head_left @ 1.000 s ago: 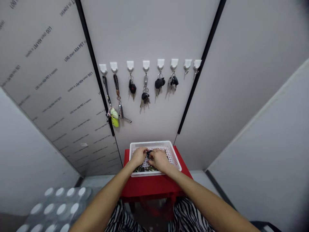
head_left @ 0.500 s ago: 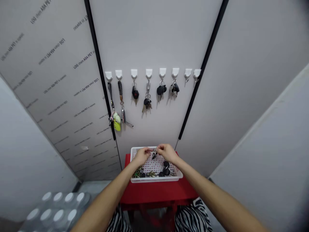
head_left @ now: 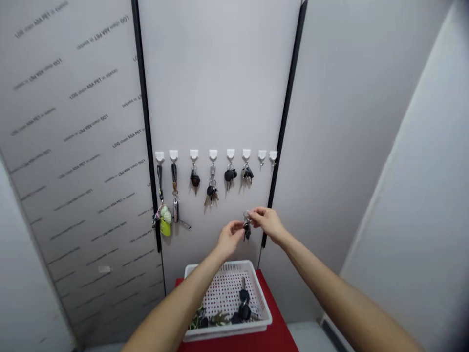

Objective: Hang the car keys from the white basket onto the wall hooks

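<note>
Key bunch (head_left: 247, 230) above basket (head_left: 225, 294), below hooks (head_left: 213, 154)

Small bunch of dark and silvery keys (head_left: 247, 230), ring (head_left: 246, 214) uppermost, hanging downward, held in midair

Grey wall panels (head_left: 220, 73), black strips (head_left: 287, 98) between; lettered panel (head_left: 88, 195) left; red table (head_left: 280, 337).

"What does the white basket (head_left: 229, 333) stand on?"
"A red bench (head_left: 279, 335), directly on its top."
"Where does the red show?"
"Right of the basket, along its near side, and a sliver by its far-left corner."
</note>
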Demonstrator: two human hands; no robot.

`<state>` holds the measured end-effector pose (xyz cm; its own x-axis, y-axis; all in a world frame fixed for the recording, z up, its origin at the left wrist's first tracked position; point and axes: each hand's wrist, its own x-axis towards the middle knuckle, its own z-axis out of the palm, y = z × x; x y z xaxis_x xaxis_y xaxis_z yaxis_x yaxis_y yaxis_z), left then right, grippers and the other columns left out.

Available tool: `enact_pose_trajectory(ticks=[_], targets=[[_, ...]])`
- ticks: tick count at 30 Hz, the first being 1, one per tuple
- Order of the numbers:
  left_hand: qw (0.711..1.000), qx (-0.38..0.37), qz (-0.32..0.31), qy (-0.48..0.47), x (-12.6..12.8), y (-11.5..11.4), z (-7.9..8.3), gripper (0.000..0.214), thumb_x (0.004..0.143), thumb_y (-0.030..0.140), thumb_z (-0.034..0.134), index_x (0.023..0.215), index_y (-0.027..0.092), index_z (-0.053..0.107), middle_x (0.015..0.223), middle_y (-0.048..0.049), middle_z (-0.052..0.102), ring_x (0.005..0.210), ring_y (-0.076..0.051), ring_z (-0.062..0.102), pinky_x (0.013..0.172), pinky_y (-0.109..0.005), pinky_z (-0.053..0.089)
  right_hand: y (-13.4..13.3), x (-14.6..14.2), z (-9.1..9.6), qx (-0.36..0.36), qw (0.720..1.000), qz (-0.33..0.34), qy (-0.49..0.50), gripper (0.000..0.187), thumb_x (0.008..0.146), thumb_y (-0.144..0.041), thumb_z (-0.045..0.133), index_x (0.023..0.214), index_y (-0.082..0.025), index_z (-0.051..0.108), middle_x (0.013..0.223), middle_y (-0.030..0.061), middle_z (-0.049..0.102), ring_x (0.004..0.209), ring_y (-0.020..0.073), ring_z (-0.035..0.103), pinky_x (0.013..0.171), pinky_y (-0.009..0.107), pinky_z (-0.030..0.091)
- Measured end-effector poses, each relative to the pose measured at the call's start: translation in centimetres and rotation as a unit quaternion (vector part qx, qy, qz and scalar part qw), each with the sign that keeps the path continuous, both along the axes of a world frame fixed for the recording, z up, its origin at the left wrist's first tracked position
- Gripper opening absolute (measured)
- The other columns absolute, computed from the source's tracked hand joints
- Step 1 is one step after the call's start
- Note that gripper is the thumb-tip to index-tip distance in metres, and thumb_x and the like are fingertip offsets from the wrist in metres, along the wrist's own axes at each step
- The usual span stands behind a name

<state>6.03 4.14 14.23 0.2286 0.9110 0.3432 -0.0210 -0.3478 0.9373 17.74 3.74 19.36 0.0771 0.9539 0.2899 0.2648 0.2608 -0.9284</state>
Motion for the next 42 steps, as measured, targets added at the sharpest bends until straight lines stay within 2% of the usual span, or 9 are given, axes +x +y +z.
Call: enact_pose_trajectory(ticks=[6,10,14,19,29,32,35,38,42], targets=[[0.979,0.172,0.059,0.097,3.1,1.2,7.5,0.035,0.063,0.009,0.041,0.097,0.014,0.047,0.098,-0.0066,0.052,0.084,-0.012,0.049,0.076,-0.025,0.038,1.9,1.8,7.2,0.098,0.989,-0.062,0.087,0.008,0.059,-0.019,0.05,0.055,-0.012,0.048,0.043,-0.0039,0.047,0.037,0.0036,0.043,0.038,0.016,0.037],[0.955,0.213,0.099,0.182,4.6,1.7,10.7,0.039,0.064,0.01,0.04,0.102,0.014,0.043,0.104,-0.0079,0.048,0.087,-0.014,0.047,0.079,-0.026,0.036,3.2,2.4,10.2,0.121,0.981,-0.106,0.108,0.008,0.06,-0.016,0.049,0.054,-0.013,0.047,0.044,-0.0037,0.046,0.036,0.0036,0.043,0.035,0.016,0.037],[0.942,0.209,0.122,0.233,5.8,1.9,12.1,0.038,0.064,0.01,0.038,0.102,0.014,0.043,0.103,-0.0083,0.048,0.09,-0.016,0.046,0.08,-0.028,0.034,4.3,2.8,11.3,0.11,0.976,-0.162,0.101,0.011,0.06,-0.017,0.05,0.051,-0.014,0.045,0.042,-0.0036,0.045,0.037,0.0043,0.043,0.034,0.016,0.037],[0.953,0.175,0.117,0.218,6.4,2.4,11.6,0.039,0.063,0.009,0.041,0.101,0.014,0.044,0.104,-0.0096,0.047,0.093,-0.02,0.043,0.082,-0.03,0.031,5.6,3.1,11.1,0.095,0.973,-0.202,0.054,0.014,0.06,-0.021,0.052,0.049,-0.015,0.045,0.045,-0.0006,0.05,0.04,0.007,0.047,0.037,0.018,0.038],[0.963,0.116,0.084,0.229,3.1,1.2,5.1,0.037,0.063,0.008,0.039,0.1,0.011,0.046,0.101,-0.0097,0.049,0.086,-0.017,0.047,0.081,-0.029,0.032,6.6,4.2,8.3,0.146,0.953,-0.254,-0.076,0.022,0.063,-0.024,0.044,0.077,-0.011,0.054,0.067,0.0051,0.058,0.057,0.0097,0.053,0.053,0.022,0.041],[0.964,0.079,0.056,0.246,1.4,0.4,1.7,0.034,0.064,0.01,0.04,0.098,0.011,0.048,0.097,-0.0088,0.052,0.082,-0.015,0.049,0.078,-0.027,0.035,4.5,3.6,4.5,0.168,0.941,-0.228,-0.183,0.026,0.064,-0.022,0.043,0.085,-0.011,0.053,0.075,0.0049,0.058,0.065,0.01,0.052,0.06,0.022,0.039],[0.963,0.034,0.02,0.265,-0.3,-0.7,-2.6,0.031,0.065,0.012,0.04,0.094,0.011,0.05,0.092,-0.0081,0.055,0.078,-0.014,0.05,0.074,-0.026,0.036,0.8,2.3,-1.4,0.078,0.932,-0.044,-0.352,0.02,0.06,-0.015,0.046,0.077,-0.013,0.058,0.073,0.0032,0.059,0.065,0.0103,0.051,0.062,0.021,0.037],[0.952,0.016,-0.005,0.304,-1.9,-2.2,-7.1,0.026,0.064,0.014,0.041,0.087,0.013,0.054,0.085,-0.0065,0.058,0.076,-0.014,0.05,0.072,-0.025,0.037,-2.8,1.2,-7.4,0.001,0.85,0.14,-0.508,0.018,0.059,-0.015,0.047,0.07,-0.017,0.06,0.072,0.0036,0.061,0.067,0.0133,0.052,0.062,0.023,0.036],[0.93,-0.002,-0.02,0.368,-2.9,-3.9,-11.0,0.024,0.061,0.014,0.043,0.082,0.015,0.056,0.08,-0.0054,0.059,0.072,-0.014,0.051,0.068,-0.024,0.037,-5.0,0.6,-12.0,0.001,0.743,0.177,-0.645,0.015,0.057,-0.02,0.051,0.067,-0.016,0.061,0.073,0.0086,0.06,0.079,0.0215,0.048,0.069,0.033,0.03]])
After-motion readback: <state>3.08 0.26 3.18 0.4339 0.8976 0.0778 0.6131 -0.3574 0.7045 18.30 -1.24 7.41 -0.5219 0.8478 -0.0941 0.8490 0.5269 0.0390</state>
